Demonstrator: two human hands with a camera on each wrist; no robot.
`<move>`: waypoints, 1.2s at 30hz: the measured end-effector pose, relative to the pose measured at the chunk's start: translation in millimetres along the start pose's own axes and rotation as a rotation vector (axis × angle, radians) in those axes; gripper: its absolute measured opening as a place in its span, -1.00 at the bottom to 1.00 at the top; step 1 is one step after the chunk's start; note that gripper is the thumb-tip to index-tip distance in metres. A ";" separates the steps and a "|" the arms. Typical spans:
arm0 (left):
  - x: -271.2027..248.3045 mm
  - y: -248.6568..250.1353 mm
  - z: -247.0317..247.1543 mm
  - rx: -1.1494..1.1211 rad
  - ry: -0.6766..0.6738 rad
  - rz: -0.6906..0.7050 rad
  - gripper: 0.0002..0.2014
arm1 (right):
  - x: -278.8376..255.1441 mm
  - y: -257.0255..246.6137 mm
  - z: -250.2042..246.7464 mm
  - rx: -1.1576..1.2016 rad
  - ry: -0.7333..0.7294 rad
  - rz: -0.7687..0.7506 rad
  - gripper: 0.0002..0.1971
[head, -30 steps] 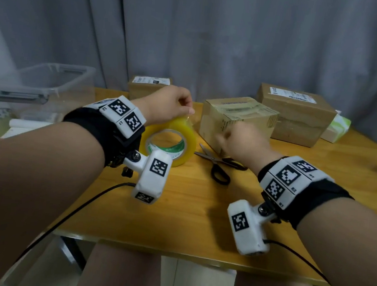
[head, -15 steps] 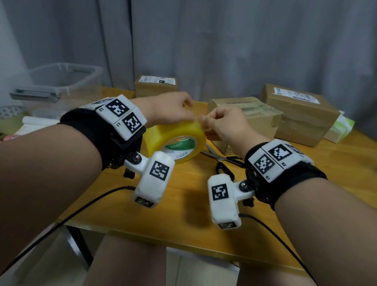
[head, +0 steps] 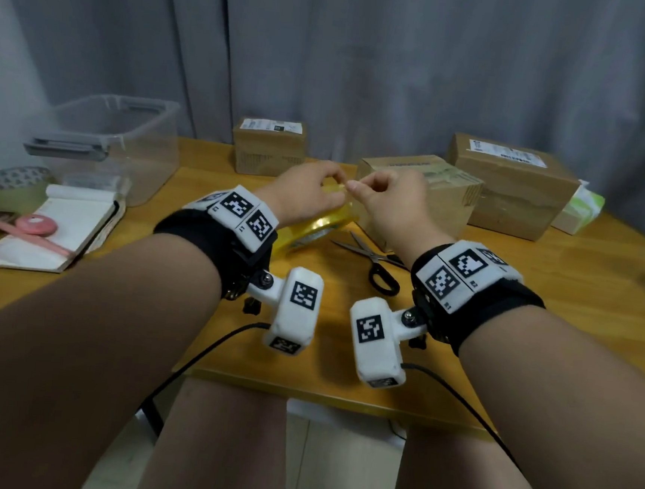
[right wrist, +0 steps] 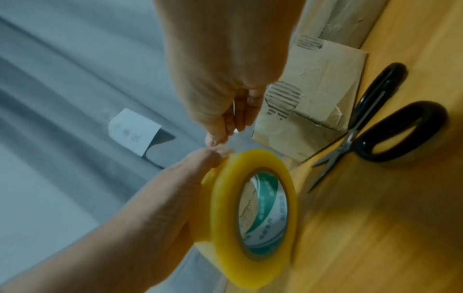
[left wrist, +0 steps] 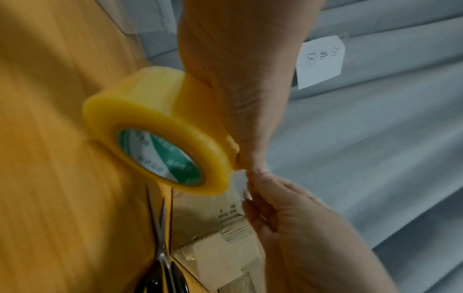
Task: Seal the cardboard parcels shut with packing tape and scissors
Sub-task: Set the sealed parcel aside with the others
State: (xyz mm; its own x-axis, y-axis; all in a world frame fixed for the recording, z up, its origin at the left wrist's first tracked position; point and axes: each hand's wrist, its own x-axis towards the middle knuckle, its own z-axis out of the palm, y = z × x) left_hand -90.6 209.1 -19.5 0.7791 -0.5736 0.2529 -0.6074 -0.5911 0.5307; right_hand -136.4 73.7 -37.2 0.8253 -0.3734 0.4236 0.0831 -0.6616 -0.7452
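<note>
The roll of packing tape (head: pixel 316 226) stands on edge near the middle of the table (head: pixel 542 302), tilted so its green-printed core faces the person; that keeps the outer wrap uppermost, where fingers can get at it. The left hand (head: pixel 306 192) curls over the roll from its 10 o'clock side, thumb and fingers gripping the rim to steady it; in the left wrist view its thumb lies along the yellow band. The right hand (head: pixel 391 201) comes in from 3 o'clock with thumb and forefinger pinched narrow at the top of the roll; a thin clear strip seems to run between them in the right wrist view, so I judge it has the free end of the tape, though the film is too faint to be sure. The step in hand looks like peeling the tape's end loose before any is drawn out.

The scissors (head: pixel 376 262) lie shut at 4 o'clock from the roll, handles toward the person, ready for the cut; just beyond them, at 2 o'clock, sits the nearest cardboard parcel (head: pixel 435 188), probably the next to seal. Two more parcels stand further back, at 12 (head: pixel 269 146) and 2 o'clock (head: pixel 513 190). A clear plastic bin (head: pixel 127 141) sits well apart at 9 o'clock.
</note>
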 end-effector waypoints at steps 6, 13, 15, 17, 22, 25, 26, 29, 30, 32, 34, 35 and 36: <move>-2.4 -9.4 9.1 -0.103 0.000 0.051 -0.84 | -8.6 11.8 -9.2 0.065 -0.044 -0.011 -0.83; -4.4 -10.9 18.0 -0.105 0.087 0.102 -0.76 | -16.5 27.4 -13.0 0.244 -0.108 0.008 -0.49; -3.3 -10.1 19.0 -0.088 0.107 0.103 -0.74 | -18.3 28.8 -15.1 0.176 -0.134 -0.128 -0.76; -3.6 -10.3 19.1 -0.072 0.126 0.105 -0.73 | -20.0 29.3 -13.8 0.156 -0.130 -0.154 -0.88; -7.0 -14.6 21.1 -0.029 0.165 0.127 -0.74 | -21.2 30.0 -8.6 0.191 -0.147 -0.058 -0.81; -9.4 -15.5 23.2 0.022 0.158 0.162 -0.74 | -18.4 28.9 -5.5 0.070 -0.188 -0.023 -0.87; -9.4 -15.4 23.8 0.055 0.158 0.176 -0.74 | -16.3 29.4 -4.9 0.004 -0.205 -0.014 -0.81; -2.7 -17.0 24.8 0.207 0.173 0.182 -0.70 | -10.5 29.9 -9.5 -0.165 -0.197 0.003 -0.67; 0.1 -19.7 25.7 0.269 0.176 0.167 -0.68 | -10.0 32.6 -13.0 -0.182 -0.163 0.009 -0.67; 4.6 -28.3 29.6 0.387 0.172 0.116 -0.66 | -10.2 47.2 -20.3 -0.107 -0.045 0.066 -0.65; 7.2 -37.4 38.9 0.468 0.146 0.092 -0.67 | -12.2 67.8 -28.0 0.041 0.098 0.163 -0.68; 8.9 -40.6 44.7 0.491 0.130 0.095 -0.67 | -12.0 78.6 -30.9 0.091 0.157 0.210 -0.71; 10.6 -41.8 50.1 0.500 0.115 0.097 -0.68 | -11.6 87.6 -33.0 0.123 0.197 0.249 -0.76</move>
State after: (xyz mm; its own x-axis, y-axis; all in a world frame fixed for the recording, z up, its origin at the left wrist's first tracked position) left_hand -64.7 199.3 -79.5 0.7104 -0.5900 0.3837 -0.6558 -0.7529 0.0564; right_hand -157.2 -1.4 -90.4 0.7057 -0.6405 0.3030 -0.0311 -0.4553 -0.8898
